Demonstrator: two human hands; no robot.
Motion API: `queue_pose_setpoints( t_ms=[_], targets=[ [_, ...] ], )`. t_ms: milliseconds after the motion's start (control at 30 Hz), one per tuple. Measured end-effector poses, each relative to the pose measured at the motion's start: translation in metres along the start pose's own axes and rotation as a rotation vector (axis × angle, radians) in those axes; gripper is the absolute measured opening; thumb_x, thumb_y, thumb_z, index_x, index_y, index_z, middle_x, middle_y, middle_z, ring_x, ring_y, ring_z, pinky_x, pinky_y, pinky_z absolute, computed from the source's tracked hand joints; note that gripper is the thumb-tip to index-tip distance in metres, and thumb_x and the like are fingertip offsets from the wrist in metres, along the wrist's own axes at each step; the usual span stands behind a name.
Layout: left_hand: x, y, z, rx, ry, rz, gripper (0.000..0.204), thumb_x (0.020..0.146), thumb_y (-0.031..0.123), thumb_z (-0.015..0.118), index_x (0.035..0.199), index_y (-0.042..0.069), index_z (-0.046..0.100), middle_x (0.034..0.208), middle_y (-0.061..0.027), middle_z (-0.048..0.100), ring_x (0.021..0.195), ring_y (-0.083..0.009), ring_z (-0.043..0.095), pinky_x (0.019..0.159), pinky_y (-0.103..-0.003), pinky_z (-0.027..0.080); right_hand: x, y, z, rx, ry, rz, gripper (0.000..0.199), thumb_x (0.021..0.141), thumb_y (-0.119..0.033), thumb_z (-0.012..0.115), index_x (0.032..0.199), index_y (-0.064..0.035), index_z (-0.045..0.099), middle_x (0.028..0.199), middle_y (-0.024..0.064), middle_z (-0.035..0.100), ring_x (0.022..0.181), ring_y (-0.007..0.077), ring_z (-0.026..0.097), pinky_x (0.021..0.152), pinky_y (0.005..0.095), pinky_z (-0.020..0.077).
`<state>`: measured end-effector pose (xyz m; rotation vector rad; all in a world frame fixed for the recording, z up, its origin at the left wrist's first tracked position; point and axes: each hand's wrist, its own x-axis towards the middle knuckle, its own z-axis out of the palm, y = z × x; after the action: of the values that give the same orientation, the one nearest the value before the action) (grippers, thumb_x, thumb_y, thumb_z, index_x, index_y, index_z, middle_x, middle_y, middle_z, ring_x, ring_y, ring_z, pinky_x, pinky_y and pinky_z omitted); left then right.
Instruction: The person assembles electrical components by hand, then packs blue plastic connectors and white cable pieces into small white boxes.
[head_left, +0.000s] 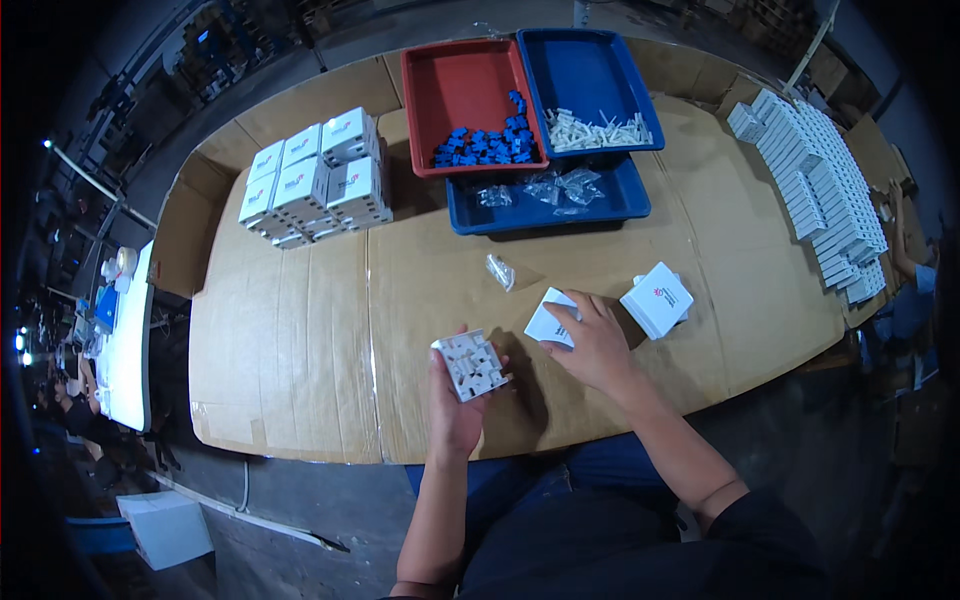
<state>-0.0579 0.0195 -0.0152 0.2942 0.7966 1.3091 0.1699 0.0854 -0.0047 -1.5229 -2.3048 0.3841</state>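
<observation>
My left hand holds a white square plastic housing, its side with cut-outs and small inner parts facing up. To its right, my right hand grips a white square cover with a smooth printed face, fingers over its top and thumb at its near edge. Further right lie white square pieces, one on top of another and slightly turned. Beyond my hands rests a small clear plastic bag with pale contents that I cannot make out.
Along the far side stand a red tray of blue plastic parts and a blue tray of white pegs. A lower blue tray holds small clear bags. White boxes are stacked at left, rows of white pieces at right. Cardboard covers the table.
</observation>
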Motion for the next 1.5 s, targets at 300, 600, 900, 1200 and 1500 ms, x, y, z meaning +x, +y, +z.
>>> queue_pose_setpoints(
  t_ms=[300,600,900,1200,1500],
  targets=[
    [0.005,-0.010,0.026,0.166,0.019,-0.250,0.066,0.110,0.063,0.033,0.147,0.011,0.052,0.137,-0.0101,0.063,0.126,-0.0243,0.063,0.104,-0.042,0.054,-0.014,-0.027,-0.014,0.453,0.122,-0.460,0.073,0.072,-0.023,0.093,0.139,-0.0095,0.066,0.150,0.0187,0.055,0.131,0.0376,0.059,0.107,0.0458,0.0517],
    [0.000,-0.016,0.032,0.140,-0.025,-0.218,0.066,0.110,0.063,0.035,0.147,0.010,0.050,0.134,-0.0114,0.063,0.122,-0.0251,0.065,0.098,-0.043,0.057,-0.016,-0.025,-0.008,0.471,0.110,-0.485,0.074,0.070,-0.023,0.093,0.139,-0.0118,0.068,0.151,0.0186,0.055,0.132,0.0386,0.058,0.108,0.0455,0.0513],
    [-0.011,-0.015,0.032,0.457,-0.067,-0.097,0.048,0.112,0.043,0.051,0.135,0.002,0.059,0.114,-0.0060,0.069,0.104,-0.0148,0.067,0.091,-0.032,0.055,-0.012,-0.015,-0.008,0.527,0.090,-0.506,0.072,0.070,-0.017,0.092,0.137,-0.0066,0.068,0.149,0.0187,0.057,0.137,0.0371,0.056,0.112,0.0484,0.0482],
    [-0.026,-0.025,0.030,0.742,-0.135,0.141,0.026,0.107,0.019,0.062,0.122,-0.003,0.062,0.092,0.0018,0.063,0.084,-0.0066,0.053,0.074,-0.025,0.046,0.017,-0.039,-0.010,0.437,0.168,-0.146,0.019,0.099,-0.018,0.065,0.091,-0.0009,0.069,0.091,0.0118,0.068,0.079,0.0320,0.066,0.070,0.0414,0.0536],
    [-0.005,0.004,0.023,0.675,-0.053,0.215,0.031,0.102,0.012,0.071,0.127,0.000,0.058,0.092,0.0000,0.064,0.080,-0.0059,0.058,0.067,-0.024,0.048,0.057,-0.062,0.025,0.635,0.374,-0.126,0.042,0.104,-0.022,0.062,0.066,-0.0027,0.059,0.061,0.0083,0.053,0.054,0.0249,0.055,0.053,0.0377,0.0438]
  ],
)
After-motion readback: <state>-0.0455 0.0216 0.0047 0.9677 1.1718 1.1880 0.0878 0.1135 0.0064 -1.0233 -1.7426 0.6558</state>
